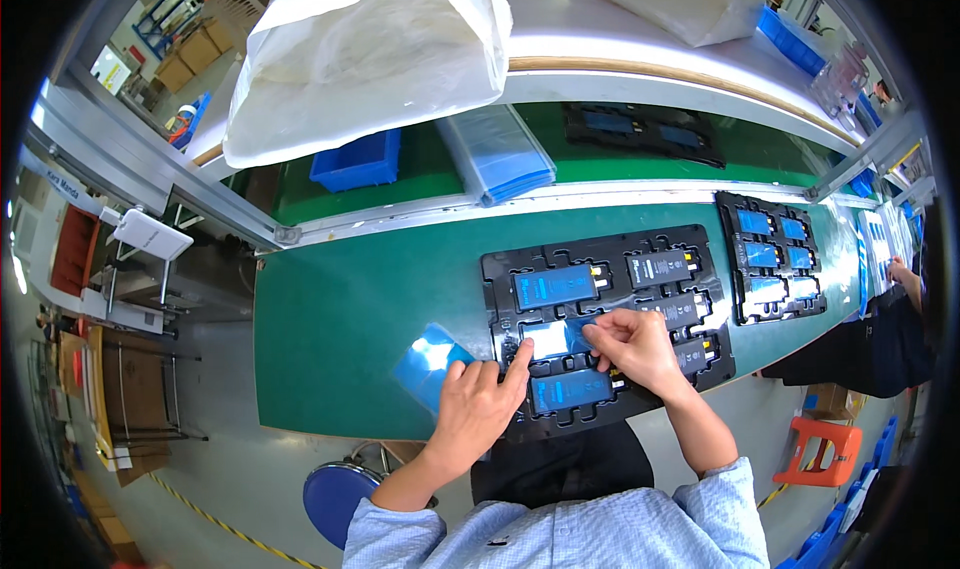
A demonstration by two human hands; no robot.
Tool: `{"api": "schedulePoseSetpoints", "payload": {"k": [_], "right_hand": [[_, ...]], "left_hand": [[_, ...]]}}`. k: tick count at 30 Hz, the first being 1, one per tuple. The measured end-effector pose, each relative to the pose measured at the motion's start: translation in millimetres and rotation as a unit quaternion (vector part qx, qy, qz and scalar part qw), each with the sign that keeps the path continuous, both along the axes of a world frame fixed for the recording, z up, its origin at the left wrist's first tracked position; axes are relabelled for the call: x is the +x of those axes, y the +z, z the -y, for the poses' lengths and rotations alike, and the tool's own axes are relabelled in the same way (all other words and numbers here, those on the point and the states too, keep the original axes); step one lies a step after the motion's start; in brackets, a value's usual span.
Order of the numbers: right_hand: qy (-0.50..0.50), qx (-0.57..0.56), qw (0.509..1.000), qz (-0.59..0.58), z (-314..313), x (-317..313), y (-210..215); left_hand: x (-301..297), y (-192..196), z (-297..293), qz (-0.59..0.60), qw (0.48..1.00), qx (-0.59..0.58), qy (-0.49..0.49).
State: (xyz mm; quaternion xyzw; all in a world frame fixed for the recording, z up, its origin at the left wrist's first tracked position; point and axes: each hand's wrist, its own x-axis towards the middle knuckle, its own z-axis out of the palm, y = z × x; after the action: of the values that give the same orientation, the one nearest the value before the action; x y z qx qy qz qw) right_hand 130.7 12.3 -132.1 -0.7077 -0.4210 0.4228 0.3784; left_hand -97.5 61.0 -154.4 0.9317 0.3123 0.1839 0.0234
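Pinching what looks like blue film (pixel 577 337) in your right hand (pixel 636 347); your left hand (pixel 478 403) is loose, index at the film's left end. Battery (pixel 547 341) beneath sits middle-left in black tray (pixel 610 249), green bench (pixel 345 319).

A pale blue, textured shirt (pixel 580 531) with elbow-length sleeves (pixel 728 504) is covering the torso. Its front is showing a small dark mark (pixel 497 542); black cloth (pixel 570 464) is showing below.
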Motion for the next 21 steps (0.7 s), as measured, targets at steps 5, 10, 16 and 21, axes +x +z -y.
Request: {"api": "schedulePoseSetpoints", "payload": {"k": [5, 10, 16, 21], "right_hand": [[0.007, 0.011, 1.0, 0.02, -2, -2, 3], [0.006, 0.003, 1.0, 0.017, -5, -2, 8], [0.012, 0.013, 0.999, 0.045, -7, -4, 5], [0.044, 0.016, 0.986, 0.163, -10, 0, 4]], "left_hand": [[1, 1, 1, -0.002, 1.0, 0.007, 0.003], [2, 1, 0, -0.007, 1.0, 0.018, -0.001], [2, 0, 1, -0.012, 1.0, 0.023, 0.001], [3, 0, 2, -0.007, 1.0, 0.029, 0.002]]}}
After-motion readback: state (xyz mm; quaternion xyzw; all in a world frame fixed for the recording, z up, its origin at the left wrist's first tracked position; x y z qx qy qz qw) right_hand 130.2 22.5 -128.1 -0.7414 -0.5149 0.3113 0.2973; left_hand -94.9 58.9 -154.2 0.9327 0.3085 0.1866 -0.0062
